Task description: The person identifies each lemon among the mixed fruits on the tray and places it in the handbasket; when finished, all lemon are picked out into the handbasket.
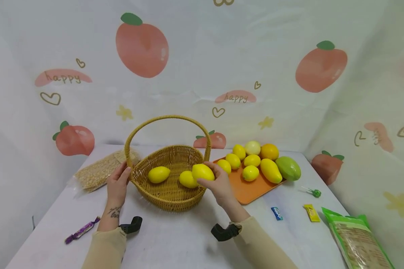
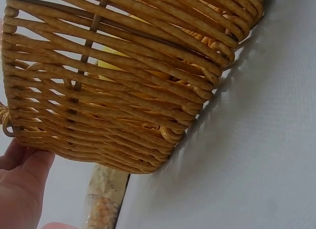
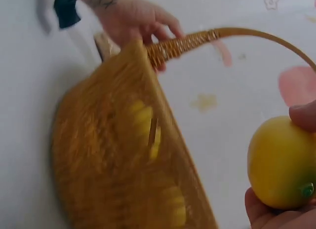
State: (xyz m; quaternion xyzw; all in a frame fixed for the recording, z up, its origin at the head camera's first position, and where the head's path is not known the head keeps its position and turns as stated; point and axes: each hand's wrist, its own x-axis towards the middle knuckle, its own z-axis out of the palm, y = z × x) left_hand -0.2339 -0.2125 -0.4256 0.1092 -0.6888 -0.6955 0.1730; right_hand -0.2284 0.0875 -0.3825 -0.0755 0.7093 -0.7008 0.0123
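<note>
A woven wicker basket [image 1: 175,203] with a tall arched handle stands mid-table. My left hand [image 1: 118,183] grips its left rim at the foot of the handle; in the left wrist view the thumb [image 2: 37,165] presses the rim from outside. My right hand [image 1: 220,185] holds a yellow lemon [image 1: 203,172] over the basket's right side. The right wrist view shows that lemon [image 3: 276,162] between thumb and fingers, its green stem end facing the camera. Inside the basket lie two more lemons, one at the left [image 1: 158,174] and one partly behind the held lemon [image 1: 187,180].
Right of the basket, an orange tray [image 1: 242,192] bears several lemons, a mango [image 1: 271,171], a green papaya [image 1: 288,168] and an orange [image 1: 269,151]. Candies, a lollipop [image 1: 315,192] and a green-edged bag [image 1: 357,239] lie further right. A grain bag [image 1: 97,173] and purple candy [image 1: 82,229] lie left.
</note>
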